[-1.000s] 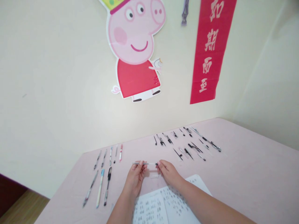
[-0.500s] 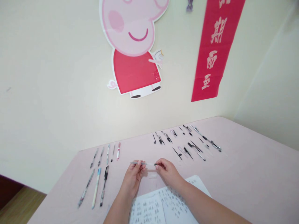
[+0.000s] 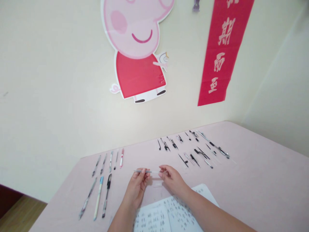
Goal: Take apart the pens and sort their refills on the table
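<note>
My left hand (image 3: 137, 187) pinches a thin pen refill (image 3: 143, 171) held level above the pink table (image 3: 253, 187). My right hand (image 3: 172, 179) pinches the refill's right end, where a clear tube seems to sit over it. Both hands hover just beyond an open notebook (image 3: 169, 214) with handwritten lines. A small clear piece (image 3: 157, 184) lies on the table between the hands.
Several whole pens (image 3: 101, 185) lie in rows at the left. Several loose pen parts (image 3: 195, 148) are spread at the back right. A cream wall with a cartoon pig sticker (image 3: 138, 51) and a red banner (image 3: 220, 54) rises behind the table.
The view has tipped down a little. My hands have kept their hold on the refill, and my right hand has slid slightly left along it.
</note>
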Demonstrator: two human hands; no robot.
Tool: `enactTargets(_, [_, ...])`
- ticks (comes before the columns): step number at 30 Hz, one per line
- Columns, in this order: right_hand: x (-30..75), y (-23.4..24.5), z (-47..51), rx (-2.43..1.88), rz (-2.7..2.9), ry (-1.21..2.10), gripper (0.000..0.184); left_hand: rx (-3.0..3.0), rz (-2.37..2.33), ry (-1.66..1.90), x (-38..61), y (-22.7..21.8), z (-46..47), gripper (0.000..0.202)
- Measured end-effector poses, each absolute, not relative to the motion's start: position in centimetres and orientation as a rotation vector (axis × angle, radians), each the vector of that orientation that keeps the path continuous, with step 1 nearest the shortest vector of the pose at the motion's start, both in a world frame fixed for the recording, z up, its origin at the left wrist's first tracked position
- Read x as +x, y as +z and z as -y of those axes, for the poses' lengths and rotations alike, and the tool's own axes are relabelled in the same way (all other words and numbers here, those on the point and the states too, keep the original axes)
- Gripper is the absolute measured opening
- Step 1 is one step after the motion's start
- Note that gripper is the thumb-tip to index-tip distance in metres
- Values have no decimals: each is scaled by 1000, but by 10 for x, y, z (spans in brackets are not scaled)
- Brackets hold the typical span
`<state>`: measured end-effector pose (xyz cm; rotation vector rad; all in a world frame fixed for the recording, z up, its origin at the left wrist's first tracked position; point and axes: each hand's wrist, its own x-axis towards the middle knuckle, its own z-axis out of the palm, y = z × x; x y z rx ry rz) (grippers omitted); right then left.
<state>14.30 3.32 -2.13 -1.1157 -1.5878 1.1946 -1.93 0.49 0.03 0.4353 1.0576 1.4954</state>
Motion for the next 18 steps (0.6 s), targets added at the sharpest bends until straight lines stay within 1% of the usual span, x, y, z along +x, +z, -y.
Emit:
enactTargets(1, [144,-21,-33,-1112,1634,1158,22,443,-1054,1493,-20,0,-5,8])
enactTargets(3, [145,-20,-33,-1111,1721,1086,32,458,-1047,1486,-20,-1,-5,6])
enactTargets(5, [146,-19,-33,-1128,1769,1031,35,469,-1042,1480,-19,0,-4,4])
enactTargets(8, [145,-17,-32,-1174,1760,1004,24,458,-1047,1489,-17,3,-3,5])
enactTargets(12, [144,-16,-32,-1188,1687,1065,11,419,-1058,1512,-16,7,-3,7])
enactTargets(18, [144,-15,-32,-1179,1606,1109,7,374,-1056,1546,-17,6,-4,10])
